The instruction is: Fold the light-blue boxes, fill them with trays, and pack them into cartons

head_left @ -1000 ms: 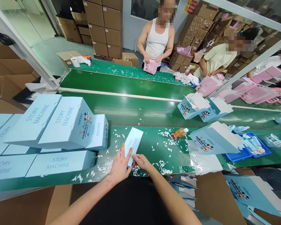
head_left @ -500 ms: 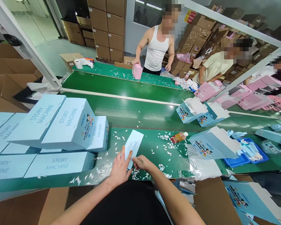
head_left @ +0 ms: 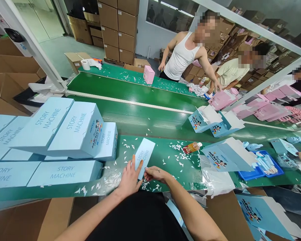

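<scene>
A light blue box printed STORY MACHINE (head_left: 144,156) lies on the green table in front of me. My left hand (head_left: 129,177) rests flat on its near left side with fingers stretched out. My right hand (head_left: 154,173) pinches at the box's near right corner with fingers pressed together. A stack of several closed light blue STORY MACHINE boxes (head_left: 65,132) stands to my left. White paper scraps (head_left: 110,180) litter the table around my hands.
Open blue cartoon-printed boxes (head_left: 215,120) sit on the green conveyor belt (head_left: 145,113). An orange drink bottle (head_left: 192,146), a folded blue carton (head_left: 228,155) and a blue tray (head_left: 263,164) lie to my right. A person in a white vest (head_left: 183,57) stands across, near a pink box (head_left: 148,74).
My hands and the blue box have barely moved. The person in the white vest set the pink box on the far table and stepped to the right, reaching toward the pink cartons.
</scene>
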`<state>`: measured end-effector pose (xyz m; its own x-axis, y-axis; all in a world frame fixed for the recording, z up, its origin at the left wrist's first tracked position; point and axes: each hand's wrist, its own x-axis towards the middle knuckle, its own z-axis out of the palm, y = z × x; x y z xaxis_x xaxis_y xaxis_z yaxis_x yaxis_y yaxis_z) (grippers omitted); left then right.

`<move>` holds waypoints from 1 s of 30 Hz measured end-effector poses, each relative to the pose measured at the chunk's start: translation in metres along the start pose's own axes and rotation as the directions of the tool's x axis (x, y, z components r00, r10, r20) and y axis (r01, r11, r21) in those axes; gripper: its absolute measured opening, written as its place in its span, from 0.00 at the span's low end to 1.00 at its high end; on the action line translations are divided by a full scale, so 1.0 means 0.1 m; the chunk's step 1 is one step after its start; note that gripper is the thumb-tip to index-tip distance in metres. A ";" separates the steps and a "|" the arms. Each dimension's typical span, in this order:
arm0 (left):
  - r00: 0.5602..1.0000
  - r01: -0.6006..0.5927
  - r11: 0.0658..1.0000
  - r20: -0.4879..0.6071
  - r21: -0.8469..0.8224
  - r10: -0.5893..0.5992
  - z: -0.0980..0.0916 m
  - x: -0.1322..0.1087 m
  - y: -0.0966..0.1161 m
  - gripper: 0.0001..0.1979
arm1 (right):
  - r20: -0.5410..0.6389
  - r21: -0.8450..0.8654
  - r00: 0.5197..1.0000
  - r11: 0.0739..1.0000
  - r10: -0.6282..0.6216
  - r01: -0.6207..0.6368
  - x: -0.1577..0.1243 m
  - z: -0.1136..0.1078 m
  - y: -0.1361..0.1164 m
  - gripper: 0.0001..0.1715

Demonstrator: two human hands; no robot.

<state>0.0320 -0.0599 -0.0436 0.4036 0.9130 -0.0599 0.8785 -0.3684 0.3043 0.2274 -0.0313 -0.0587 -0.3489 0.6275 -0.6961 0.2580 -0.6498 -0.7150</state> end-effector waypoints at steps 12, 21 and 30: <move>0.999 -0.013 1.000 -0.029 0.025 0.014 0.01 0.01 0.00 0.43 | 0.134 0.141 0.990 0.990 -0.049 0.030 -0.01 -0.06 0.20 0.37; 1.000 -0.009 1.000 -0.016 0.008 0.009 0.00 0.02 0.01 0.42 | 0.062 0.036 0.993 0.994 -0.103 0.101 0.04 -0.03 0.17 0.39; 1.000 -0.015 1.000 -0.024 -0.018 0.015 0.02 0.03 -0.01 0.39 | 0.006 -0.154 0.989 0.977 -0.150 0.149 -0.02 0.00 0.16 0.35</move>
<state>0.0331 -0.0570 -0.0456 0.4104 0.9113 -0.0325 0.8674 -0.3791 0.3222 0.2325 -0.0426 -0.0685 -0.3888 0.7154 -0.5806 0.3392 -0.4748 -0.8121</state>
